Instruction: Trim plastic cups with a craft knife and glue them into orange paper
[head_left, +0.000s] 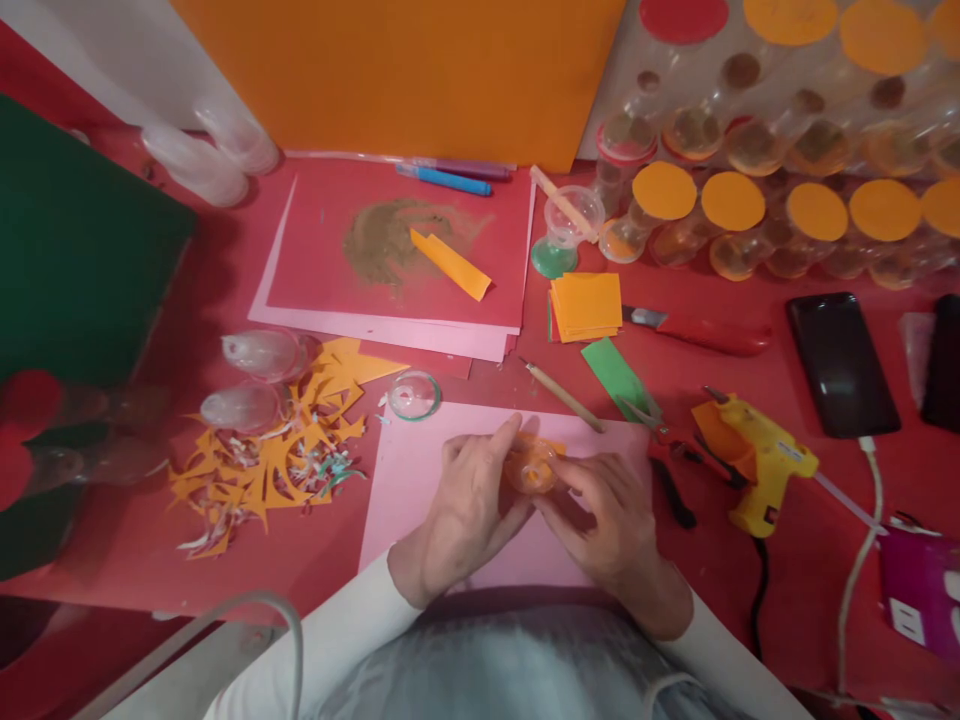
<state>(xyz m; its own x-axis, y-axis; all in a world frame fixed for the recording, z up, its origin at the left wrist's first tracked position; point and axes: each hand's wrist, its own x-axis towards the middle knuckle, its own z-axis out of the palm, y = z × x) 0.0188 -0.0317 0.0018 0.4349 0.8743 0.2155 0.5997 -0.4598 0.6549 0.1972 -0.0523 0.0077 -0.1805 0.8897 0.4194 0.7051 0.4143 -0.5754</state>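
My left hand [472, 495] and my right hand [604, 505] meet above a pale pink sheet [409, 470]. Between them is a small clear plastic cup-like piece [534, 472], with orange paper [555, 447] showing at its far edge. Fingers of both hands close round its sides; whether the paper is fixed to it I cannot tell. Just beyond the hands lies a wooden pencil-like stick [562, 395]. A clear round plastic piece with a green rim [414, 396] rests at the sheet's far left corner.
Orange paper scraps [277, 470] spread at left by clear cups [262, 355]. At right lie scissors [675, 435], a yellow glue gun [772, 460], a red-handled knife [712, 333] and a phone [844, 365]. Orange squares [589, 305] and several clear orange-topped pieces [733, 200] stand behind.
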